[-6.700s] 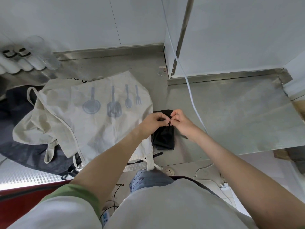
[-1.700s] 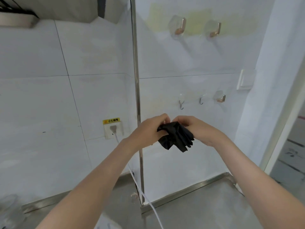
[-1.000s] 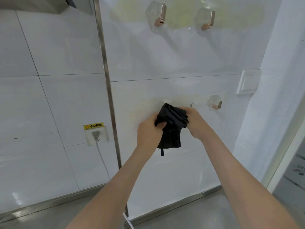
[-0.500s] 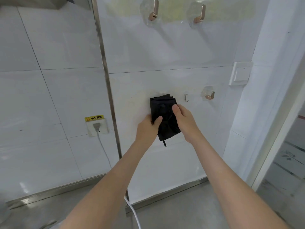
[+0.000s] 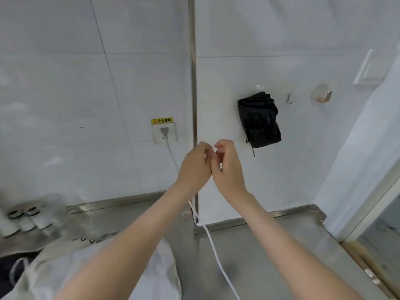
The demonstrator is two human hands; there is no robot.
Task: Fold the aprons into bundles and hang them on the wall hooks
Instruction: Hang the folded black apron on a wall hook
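Right, the black apron bundle (image 5: 258, 120) is up on the wall, hanging flat against the white tile to the right of the steel corner strip (image 5: 192, 83). Its top edge hides whatever holds it, and a thin strap end (image 5: 253, 151) dangles below its lower left corner. Neither hand is touching it.

Both hands are raised in front of the wall, below and to the left of the bundle. The left hand (image 5: 194, 167) and right hand (image 5: 227, 167) are pressed together at the knuckles, fingers curled inward. Each grip is clenched, and I can see nothing in either.

To the right of the bundle there's a small metal hook (image 5: 289, 98) with nothing on it, then a copper hook (image 5: 322, 96) on a clear pad, also bare. A light switch (image 5: 365, 69) sits higher up, further right.

Left of the corner strip, a wall socket (image 5: 165, 132) under a yellow warning label (image 5: 162, 120) has a plug in it, and its white cable (image 5: 214, 252) runs down across the steel table (image 5: 270, 256).

Down at the lower left, the cream apron (image 5: 104, 267) lies spread on the table under the left forearm, unfolded. Behind it, by the wall, some jars (image 5: 28, 217) lie on their sides, blurred.
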